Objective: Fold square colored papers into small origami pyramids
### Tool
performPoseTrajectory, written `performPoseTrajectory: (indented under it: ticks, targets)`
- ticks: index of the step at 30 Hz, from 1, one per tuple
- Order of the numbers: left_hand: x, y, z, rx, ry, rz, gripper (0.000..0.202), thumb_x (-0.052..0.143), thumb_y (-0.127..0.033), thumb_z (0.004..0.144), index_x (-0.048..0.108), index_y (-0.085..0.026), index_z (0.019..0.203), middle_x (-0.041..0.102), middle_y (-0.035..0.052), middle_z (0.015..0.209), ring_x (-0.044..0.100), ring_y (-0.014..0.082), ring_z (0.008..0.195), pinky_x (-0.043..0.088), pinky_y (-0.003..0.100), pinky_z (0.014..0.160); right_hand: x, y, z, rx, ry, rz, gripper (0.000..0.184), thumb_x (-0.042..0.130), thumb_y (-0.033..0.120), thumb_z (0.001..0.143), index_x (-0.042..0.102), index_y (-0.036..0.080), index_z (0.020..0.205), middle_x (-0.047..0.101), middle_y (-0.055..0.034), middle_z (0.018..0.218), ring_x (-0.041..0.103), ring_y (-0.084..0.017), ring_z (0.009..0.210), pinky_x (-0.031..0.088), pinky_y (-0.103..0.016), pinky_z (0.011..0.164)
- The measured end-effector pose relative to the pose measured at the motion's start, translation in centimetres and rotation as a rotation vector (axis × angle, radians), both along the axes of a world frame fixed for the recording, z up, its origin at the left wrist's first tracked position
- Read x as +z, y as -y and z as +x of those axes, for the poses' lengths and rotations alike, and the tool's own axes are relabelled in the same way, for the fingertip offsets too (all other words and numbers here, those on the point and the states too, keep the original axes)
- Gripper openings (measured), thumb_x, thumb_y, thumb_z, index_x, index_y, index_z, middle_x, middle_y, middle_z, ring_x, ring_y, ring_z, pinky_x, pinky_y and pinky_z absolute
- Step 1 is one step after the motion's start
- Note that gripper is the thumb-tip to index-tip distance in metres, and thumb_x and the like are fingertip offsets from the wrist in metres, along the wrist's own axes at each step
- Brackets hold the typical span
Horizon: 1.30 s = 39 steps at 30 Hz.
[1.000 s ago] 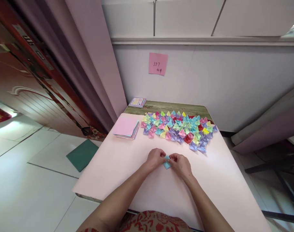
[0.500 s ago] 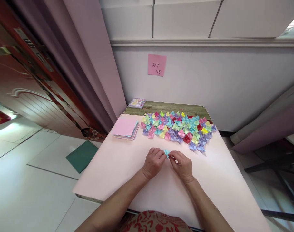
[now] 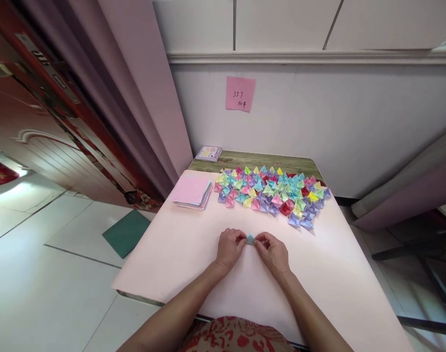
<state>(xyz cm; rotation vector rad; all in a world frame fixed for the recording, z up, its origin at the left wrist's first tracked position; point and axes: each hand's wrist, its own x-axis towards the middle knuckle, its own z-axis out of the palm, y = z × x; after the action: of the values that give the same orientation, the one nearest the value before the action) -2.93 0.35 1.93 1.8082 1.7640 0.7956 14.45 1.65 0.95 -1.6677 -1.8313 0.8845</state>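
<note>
A small folded piece of teal origami paper (image 3: 250, 239) is held just above the pink-covered table (image 3: 193, 244). My left hand (image 3: 229, 247) pinches its left end, and my right hand (image 3: 272, 250) pinches the right end. Fingertips hide both edges, so only its middle with a small peak shows. Beyond my hands spreads a crowd of folded paper boats (image 3: 267, 188) in purple, pink, teal, green, yellow and red. Left of these lies a stack of square coloured paper (image 3: 191, 190), pink on top.
Printed paper packs (image 3: 209, 153) rest at the table's far left corner. A pink note (image 3: 240, 94) is stuck to the wall behind. On the floor at left lies a dark green square (image 3: 126, 233), near the curtain and door. A dark metal frame (image 3: 421, 254) stands at right.
The teal paper has turned from an upright, angled shape into a low, wide one between my fingers. Both hands are a little lower and more level. The view has tilted slightly.
</note>
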Motion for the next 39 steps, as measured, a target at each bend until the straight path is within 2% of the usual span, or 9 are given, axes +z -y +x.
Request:
performPoseTrajectory:
  ticks: [5, 9, 15, 21, 27, 30, 33, 36, 39]
  targets:
    - [0.0, -0.1, 0.4, 0.012, -0.103, 0.000, 0.007, 0.060, -0.020, 0.081, 0.066, -0.021, 0.078, 0.065, 0.0023, 0.081, 0.055, 0.0192, 0.084, 0.037, 0.031, 0.077, 0.4, -0.2, -0.6, -0.040, 0.108, 0.027, 0.017, 0.056, 0.038, 0.083, 0.066, 0.025, 0.080, 0.067, 0.0012, 0.082, 0.060, -0.015, 0.069, 0.038, -0.024, 0.059]
    - [0.1, -0.4, 0.5, 0.008, -0.165, -0.012, 0.004, 0.060, -0.019, 0.081, 0.064, -0.020, 0.080, 0.063, 0.0022, 0.081, 0.054, 0.0190, 0.083, 0.036, 0.031, 0.076, 1.2, -0.7, -1.3, -0.050, 0.225, -0.056, 0.012, 0.056, 0.034, 0.083, 0.064, 0.026, 0.086, 0.068, 0.0013, 0.083, 0.062, -0.016, 0.077, 0.034, -0.024, 0.058]
    - [0.4, -0.6, 0.3, 0.002, -0.171, -0.068, 0.006, 0.061, -0.019, 0.080, 0.066, -0.020, 0.077, 0.063, 0.0028, 0.083, 0.055, 0.0192, 0.084, 0.037, 0.031, 0.076, 2.9, -2.0, -2.5, 0.042, 0.464, -0.124, 0.015, 0.059, 0.035, 0.080, 0.062, 0.023, 0.088, 0.070, -0.0028, 0.088, 0.064, -0.020, 0.082, 0.031, -0.026, 0.058]
    - [0.0, 0.0, -0.4, -0.029, -0.105, 0.008, 0.011, 0.058, -0.017, 0.081, 0.067, -0.021, 0.077, 0.064, 0.0025, 0.083, 0.055, 0.0188, 0.085, 0.037, 0.031, 0.077, 3.2, -2.9, -2.8, 0.069, 0.484, -0.177, 0.016, 0.065, 0.034, 0.072, 0.065, 0.024, 0.083, 0.072, -0.0027, 0.084, 0.065, -0.022, 0.083, 0.031, -0.027, 0.059]
    - [0.2, 0.1, -0.7, -0.050, -0.085, -0.044, 0.010, 0.058, -0.015, 0.078, 0.067, -0.020, 0.076, 0.064, 0.0036, 0.083, 0.056, 0.0197, 0.085, 0.040, 0.031, 0.078, 3.4, -1.8, -3.1, 0.058, 0.434, -0.154, 0.009, 0.065, 0.033, 0.071, 0.065, 0.024, 0.071, 0.070, -0.0012, 0.078, 0.063, -0.019, 0.075, 0.030, -0.025, 0.056]
    - [0.4, 0.0, -0.9, -0.036, -0.022, -0.081, 0.017, 0.060, -0.014, 0.075, 0.067, -0.021, 0.089, 0.065, 0.0027, 0.085, 0.057, 0.0192, 0.086, 0.042, 0.031, 0.079, 3.5, -1.0, -3.0, 0.030, 0.354, -0.132, 0.010, 0.064, 0.034, 0.072, 0.063, 0.024, 0.069, 0.068, 0.0001, 0.072, 0.061, -0.017, 0.070, 0.029, -0.024, 0.055]
    - [0.7, -0.1, -1.3, -0.016, 0.106, -0.134, 0.031, 0.063, -0.018, 0.072, 0.065, -0.020, 0.103, 0.066, 0.0024, 0.088, 0.059, 0.0183, 0.085, 0.045, 0.029, 0.077, 3.1, -0.5, -2.4, -0.009, 0.161, -0.161, 0.015, 0.065, 0.036, 0.073, 0.061, 0.023, 0.066, 0.065, 0.0018, 0.064, 0.058, -0.015, 0.063, 0.031, -0.023, 0.053]
    - [1.4, -0.1, -1.4, -0.048, 0.346, -0.249, 0.021, 0.062, -0.030, 0.075, 0.068, -0.017, 0.091, 0.066, 0.0026, 0.082, 0.058, 0.0167, 0.076, 0.045, 0.027, 0.069, 2.5, -0.2, -1.6, -0.032, -0.154, -0.195, 0.023, 0.067, 0.042, 0.072, 0.058, 0.021, 0.065, 0.061, 0.0024, 0.059, 0.055, -0.013, 0.056, 0.034, -0.022, 0.050]
    - [2.4, -0.1, -1.2, -0.045, 0.653, -0.373, 0.026, 0.064, -0.040, 0.073, 0.067, -0.016, 0.080, 0.064, 0.0010, 0.073, 0.055, 0.0133, 0.066, 0.043, 0.026, 0.063, 2.3, 0.0, -1.1, -0.005, -0.505, -0.280, 0.032, 0.071, 0.048, 0.068, 0.055, 0.020, 0.067, 0.060, 0.0021, 0.057, 0.052, -0.013, 0.053, 0.035, -0.022, 0.049]
